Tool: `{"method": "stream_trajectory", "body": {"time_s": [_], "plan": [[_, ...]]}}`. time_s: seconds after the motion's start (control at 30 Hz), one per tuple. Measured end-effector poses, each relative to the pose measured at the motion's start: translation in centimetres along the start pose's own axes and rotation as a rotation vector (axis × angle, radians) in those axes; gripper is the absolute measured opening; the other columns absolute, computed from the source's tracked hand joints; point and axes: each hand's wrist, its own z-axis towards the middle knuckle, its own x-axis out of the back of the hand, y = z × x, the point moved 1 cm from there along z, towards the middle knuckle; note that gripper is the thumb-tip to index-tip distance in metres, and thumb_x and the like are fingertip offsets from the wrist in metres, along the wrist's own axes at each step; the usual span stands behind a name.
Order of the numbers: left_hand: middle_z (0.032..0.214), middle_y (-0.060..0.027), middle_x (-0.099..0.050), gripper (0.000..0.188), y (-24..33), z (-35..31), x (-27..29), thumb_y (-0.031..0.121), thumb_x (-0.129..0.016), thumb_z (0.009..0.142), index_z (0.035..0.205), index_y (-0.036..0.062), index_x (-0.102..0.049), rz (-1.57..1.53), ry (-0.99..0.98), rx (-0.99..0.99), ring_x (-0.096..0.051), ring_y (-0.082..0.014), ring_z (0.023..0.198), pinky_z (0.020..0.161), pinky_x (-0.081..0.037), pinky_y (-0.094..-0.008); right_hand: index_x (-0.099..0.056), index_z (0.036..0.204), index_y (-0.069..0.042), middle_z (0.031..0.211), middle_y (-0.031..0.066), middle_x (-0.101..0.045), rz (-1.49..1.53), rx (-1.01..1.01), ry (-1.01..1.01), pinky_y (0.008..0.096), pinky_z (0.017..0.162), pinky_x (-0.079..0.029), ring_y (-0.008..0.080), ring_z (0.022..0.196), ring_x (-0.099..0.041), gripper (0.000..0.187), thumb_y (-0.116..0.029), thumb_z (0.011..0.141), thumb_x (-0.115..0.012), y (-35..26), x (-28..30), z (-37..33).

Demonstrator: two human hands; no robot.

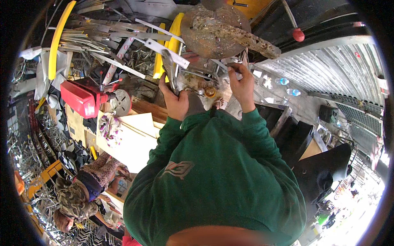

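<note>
My left hand (175, 101) is closed around the lower end of a long dark-grey metal hand tool (168, 64) that points away from me; its exact kind I cannot make out. Just beyond the tool lies a flat, pale metal strip (168, 52) with holes. My right hand (243, 87) is raised to the right, thumb and forefinger curled together; whatever they pinch, if anything, is too small to name. Below and between both hands, a small round yellow-rimmed container (210, 91) stands on the floor beside a smaller silvery round one (200, 91).
A round, dirty metal disc (197, 28) bearing a rough log-like piece (242, 39) stands ahead. Metal strips (78, 41) pile up at the far left, near a red machine (80, 98). Plastic bottles (293, 92) lie right. Another person (78, 197) works at lower left.
</note>
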Motion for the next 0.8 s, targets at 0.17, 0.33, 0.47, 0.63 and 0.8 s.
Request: {"method": "stream_trajectory", "body": {"time_s": [0.17,0.33,0.47,0.63,0.8], "plan": [[0.100,-0.0050,-0.048,0.073,5.2,-0.7,-1.4,-0.003,-0.052,0.078,0.145,0.0043,-0.024,-0.373,-0.148,0.345,-0.047,-0.0112,0.088,0.075,-0.045,-0.0246,-0.066,0.110,-0.001,0.096,0.0120,-0.070,0.096,0.246,-0.008,0.0352,0.079,-0.050,0.0248,0.089,-0.067,0.040,-0.022,0.078,-0.078,-7.0,1.6,-0.1],[0.110,-0.0085,-0.051,0.075,7.2,-1.6,-2.6,-0.006,-0.054,0.077,0.145,0.0096,-0.026,-0.353,-0.172,0.188,-0.054,-0.0160,0.090,0.074,-0.048,-0.0285,-0.069,0.102,-0.008,0.092,0.0077,-0.067,-0.088,0.545,0.010,0.0391,0.083,-0.048,0.0292,0.090,-0.064,0.040,-0.024,0.068,-0.082,-10.8,1.6,1.2],[0.104,-0.0071,-0.047,0.075,7.5,-1.5,-2.8,-0.005,-0.052,0.075,0.145,0.0031,-0.023,-0.425,-0.185,0.172,-0.048,-0.0131,0.088,0.072,-0.045,-0.0255,-0.069,0.097,-0.010,0.090,0.0067,-0.066,-0.105,0.537,0.108,0.0397,0.082,-0.045,0.0289,0.088,-0.062,0.035,-0.022,0.067,-0.082,-11.1,1.1,1.2],[0.099,-0.0062,-0.045,0.075,7.9,-1.2,-2.8,-0.005,-0.049,0.075,0.144,-0.0008,-0.021,-0.401,-0.185,0.088,-0.046,-0.0116,0.084,0.070,-0.044,-0.0247,-0.068,0.094,-0.009,0.087,0.0068,-0.064,-0.083,0.521,0.078,0.0398,0.081,-0.044,0.0293,0.086,-0.060,0.031,-0.020,0.068,-0.081,-11.1,0.9,0.9],[0.100,-0.0069,-0.048,0.069,7.0,-1.3,-2.4,-0.003,-0.050,0.076,0.141,-0.0031,-0.028,-0.458,-0.102,0.008,-0.048,-0.0111,0.083,0.069,-0.044,-0.0261,-0.067,0.100,-0.006,0.093,0.0093,-0.065,0.022,0.556,0.002,0.0388,0.082,-0.046,0.0298,0.089,-0.061,0.033,-0.015,0.071,-0.079,-10.5,-0.1,1.0]]}}
